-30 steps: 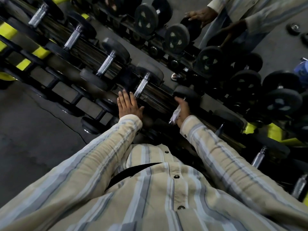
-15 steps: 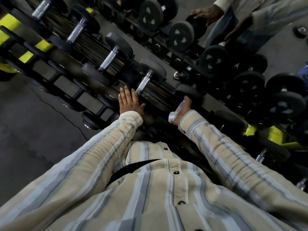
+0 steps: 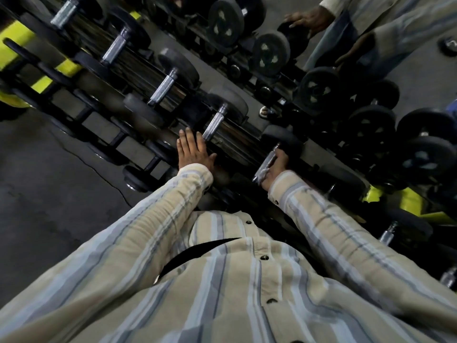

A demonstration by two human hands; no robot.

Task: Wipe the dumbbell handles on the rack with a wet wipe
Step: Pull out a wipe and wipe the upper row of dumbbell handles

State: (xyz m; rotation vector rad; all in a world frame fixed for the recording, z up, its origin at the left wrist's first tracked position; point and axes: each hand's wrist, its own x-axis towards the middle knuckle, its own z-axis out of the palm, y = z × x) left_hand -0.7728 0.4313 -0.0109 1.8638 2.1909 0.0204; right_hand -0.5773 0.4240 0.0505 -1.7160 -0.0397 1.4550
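**Q:** What is the right hand's grip doing?

**A:** The right hand is curled around a dumbbell handle on the rack, pinching a pale wet wipe against the metal. The wipe bunches out at the wrist end of the grip. Just beyond the knuckles sits that dumbbell's dark round weight.

**Q:** And the left hand?

**A:** The left hand lies flat, fingers straight and close together, pressed on the near weight of the neighbouring dumbbell. Its fingertips almost touch that dumbbell's bare knurled handle, which is just beside the wiping grip, on the thumb side.

**Q:** What lies farther out from the grip?

**A:** More dumbbells run along the rack away from the left hand, each showing a silver handle between dark weights. Yellow frame parts show at both ends. Beyond the rack a mirror reflects the weights and a striped sleeve. Both arms wear a beige and blue striped shirt. Grey floor lies under the left arm.
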